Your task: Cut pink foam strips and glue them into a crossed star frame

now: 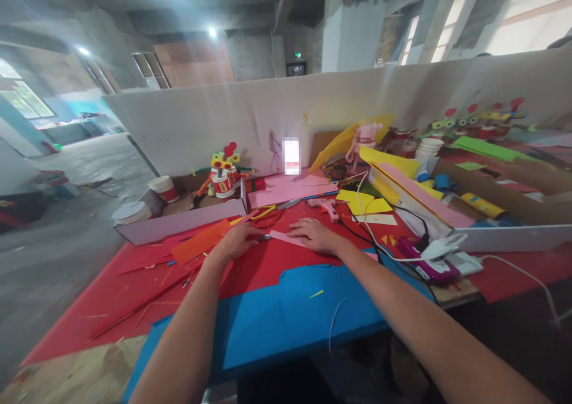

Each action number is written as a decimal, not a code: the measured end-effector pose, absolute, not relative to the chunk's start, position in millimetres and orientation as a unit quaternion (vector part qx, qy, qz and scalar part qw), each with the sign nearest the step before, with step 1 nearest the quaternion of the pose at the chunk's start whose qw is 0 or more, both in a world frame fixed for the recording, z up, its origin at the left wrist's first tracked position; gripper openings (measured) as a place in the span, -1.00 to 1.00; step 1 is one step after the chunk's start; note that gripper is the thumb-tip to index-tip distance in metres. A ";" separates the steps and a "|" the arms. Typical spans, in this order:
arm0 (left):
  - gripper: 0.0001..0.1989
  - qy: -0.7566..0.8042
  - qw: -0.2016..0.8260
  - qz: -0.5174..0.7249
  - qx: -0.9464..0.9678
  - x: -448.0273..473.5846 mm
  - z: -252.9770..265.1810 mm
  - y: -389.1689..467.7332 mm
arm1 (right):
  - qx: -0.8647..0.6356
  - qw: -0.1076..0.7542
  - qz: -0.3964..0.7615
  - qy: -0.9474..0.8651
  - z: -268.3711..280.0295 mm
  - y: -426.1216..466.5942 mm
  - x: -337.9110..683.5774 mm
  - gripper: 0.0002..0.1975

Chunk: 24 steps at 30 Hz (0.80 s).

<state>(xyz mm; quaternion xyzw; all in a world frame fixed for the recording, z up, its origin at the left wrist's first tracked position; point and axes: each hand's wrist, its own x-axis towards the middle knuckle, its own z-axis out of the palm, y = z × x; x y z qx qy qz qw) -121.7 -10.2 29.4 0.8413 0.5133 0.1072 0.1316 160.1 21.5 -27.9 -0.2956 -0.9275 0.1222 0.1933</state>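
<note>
Resting right hand (315,235), fingers apart, on pink strip (284,236); left hand (240,241) hovering near metal piece (265,237) (cannot tell if clamping). Strip, lying on red sheet (250,271), could be skewing if your touch is slackening.

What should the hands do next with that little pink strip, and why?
Maybe press the pink strip down with the right hand: its fingers are already at one end. The left hand is near the other end, beside a small metal tip that I can't identify, so a steady strip seems wise.
</note>
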 end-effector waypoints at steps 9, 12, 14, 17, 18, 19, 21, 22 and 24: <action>-0.65 0.523 0.122 0.101 0.838 -118.7 28.3 -10.5 | -0.348 0.165 0.103 -0.917 -26.3 15.1 151.8 -0.62; -0.65 0.530 0.124 0.103 0.832 -118.8 30.1 -11.5 | -0.351 0.166 0.102 -0.916 -26.8 15.7 152.1 -0.62; -0.65 0.529 0.125 0.103 0.833 -118.1 30.7 -11.8 | -0.347 0.169 0.103 -0.917 -26.9 16.0 152.2 -0.62; -0.64 0.526 0.123 0.104 0.835 -116.8 30.2 -11.4 | -0.344 0.170 0.100 -0.918 -26.6 15.5 152.0 -0.62; -0.64 0.525 0.122 0.106 0.836 -116.6 29.9 -11.2 | -0.345 0.171 0.100 -0.918 -26.4 15.2 152.0 -0.62; -0.64 0.524 0.121 0.108 0.836 -116.7 29.4 -11.0 | -0.347 0.171 0.101 -0.917 -26.2 14.9 151.9 -0.62; -0.65 0.524 0.120 0.110 0.836 -117.1 28.6 -10.7 | -0.353 0.172 0.104 -0.914 -25.9 14.3 151.8 -0.62; -0.66 0.524 0.121 0.112 0.836 -117.4 28.2 -10.6 | -0.355 0.172 0.106 -0.913 -25.8 14.2 151.7 -0.62; -0.66 0.522 0.123 0.116 0.836 -117.6 27.7 -10.4 | -0.356 0.172 0.105 -0.913 -26.1 14.2 151.6 -0.62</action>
